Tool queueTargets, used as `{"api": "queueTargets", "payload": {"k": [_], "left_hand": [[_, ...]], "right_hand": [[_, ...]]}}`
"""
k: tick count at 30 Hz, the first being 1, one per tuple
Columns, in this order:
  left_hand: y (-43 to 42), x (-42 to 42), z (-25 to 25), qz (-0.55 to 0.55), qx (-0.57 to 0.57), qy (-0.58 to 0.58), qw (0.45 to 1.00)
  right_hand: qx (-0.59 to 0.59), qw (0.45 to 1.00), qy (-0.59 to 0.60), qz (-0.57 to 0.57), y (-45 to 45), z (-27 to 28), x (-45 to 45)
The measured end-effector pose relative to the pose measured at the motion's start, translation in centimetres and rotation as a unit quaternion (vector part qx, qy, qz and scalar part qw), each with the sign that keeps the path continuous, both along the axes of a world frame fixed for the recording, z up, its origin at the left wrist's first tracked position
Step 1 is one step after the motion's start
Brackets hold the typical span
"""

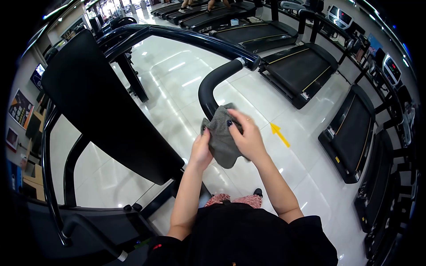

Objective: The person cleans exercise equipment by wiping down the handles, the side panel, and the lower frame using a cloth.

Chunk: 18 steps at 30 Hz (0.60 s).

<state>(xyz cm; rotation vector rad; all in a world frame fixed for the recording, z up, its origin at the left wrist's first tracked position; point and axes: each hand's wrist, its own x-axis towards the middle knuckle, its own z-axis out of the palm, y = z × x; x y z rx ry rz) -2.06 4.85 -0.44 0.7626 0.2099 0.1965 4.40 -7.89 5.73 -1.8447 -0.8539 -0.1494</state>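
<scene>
A grey cloth (224,139) hangs between my two hands, against the lower end of a curved black padded handle (208,86). My left hand (202,148) grips the cloth's left edge, with the thumb pointing up. On the other side, my right hand (245,133) holds the upper right part of the cloth, its thumb on the front and its fingers near the top edge. The cloth hides the handle's end. The handle joins a dark metal frame bar (191,37) above. Left of my hands is a large black backrest pad (102,106).
Treadmills (301,71) line the right side and the top. A yellow arrow (280,134) marks the white tiled floor. At the lower left is a second padded handle (95,232). Legs of other people (217,4) show at the far top.
</scene>
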Motion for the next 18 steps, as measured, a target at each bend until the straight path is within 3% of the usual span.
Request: {"api": "queueTargets", "payload": {"k": [1, 2, 4, 8, 10, 12, 13, 14, 16, 18], "left_hand": [[0.0, 0.0, 0.6, 0.031, 0.028, 0.012, 0.999], [0.2, 0.0, 0.1, 0.032, 0.028, 0.012, 0.999], [0.5, 0.2, -2.3, 0.012, 0.156, 0.031, 0.987], [-1.5, -1.4, -5.3, -0.038, 0.239, 0.083, 0.967], [-1.3, -2.4, -4.0, -0.072, 0.215, 0.111, 0.968], [0.0, -2.9, -3.4, -0.047, 0.364, 0.098, 0.925], [0.0, -3.1, -2.0, 0.033, 0.325, 0.063, 0.943], [0.4, -3.2, -0.6, 0.038, 0.326, 0.064, 0.943], [1.7, -3.3, 1.9, 0.148, 0.385, 0.036, 0.910], [3.4, -3.1, 4.2, 0.158, 0.458, 0.061, 0.872]], "right_hand": [[0.054, 0.994, 0.092, 0.020, 0.5, -0.8, -0.1], [0.053, 0.994, 0.092, 0.021, 0.2, -1.1, -0.3], [0.039, 0.988, 0.147, -0.003, -0.6, -1.7, -0.6], [0.031, 0.992, 0.116, -0.038, -1.4, -1.8, -1.2], [0.036, 0.994, 0.084, -0.054, -1.6, -2.3, -1.1], [0.040, 0.996, 0.049, -0.066, -2.0, -2.6, -1.0], [0.028, 0.996, 0.053, -0.067, -2.3, -2.6, -0.8], [0.017, 0.996, 0.057, -0.067, -2.5, -2.6, -0.6], [0.053, 0.997, 0.027, -0.053, -2.5, -2.3, 0.2], [0.099, 0.989, 0.093, -0.051, -2.5, -0.9, 0.7]]}}
